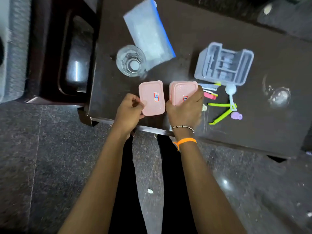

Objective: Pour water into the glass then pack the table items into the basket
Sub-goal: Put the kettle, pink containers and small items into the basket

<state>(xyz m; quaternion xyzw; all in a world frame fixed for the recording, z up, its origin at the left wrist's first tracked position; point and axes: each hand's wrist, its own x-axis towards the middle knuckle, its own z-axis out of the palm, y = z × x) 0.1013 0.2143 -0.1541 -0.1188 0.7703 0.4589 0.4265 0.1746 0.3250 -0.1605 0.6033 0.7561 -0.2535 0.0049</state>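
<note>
at the near edge of the dark table (pixel 194 48) each hand has a pink lidded box. the left hand (pixel 129 108) pinches the near left corner of the left pink box (pixel 152 97) between thumb and curled fingers, and that box lies flat with its long axis running away from the person. the right hand (pixel 185 109) is wrapped over the near end of the right pink box (pixel 183 92), fingers closed down its right side; this one looks like a stack or sits slightly raised, though blur makes that uncertain. the two boxes lie side by side, just apart, long axes parallel. just beyond the left box stands the glass (pixel 130 60), upright, and whether it holds water is hard to tell. the grey basket (pixel 224 64) sits farther back and to the right, nearer the right hand, so the right box likely has the shorter way in. clips and a spoon lie just beside the basket's near wall.
</note>
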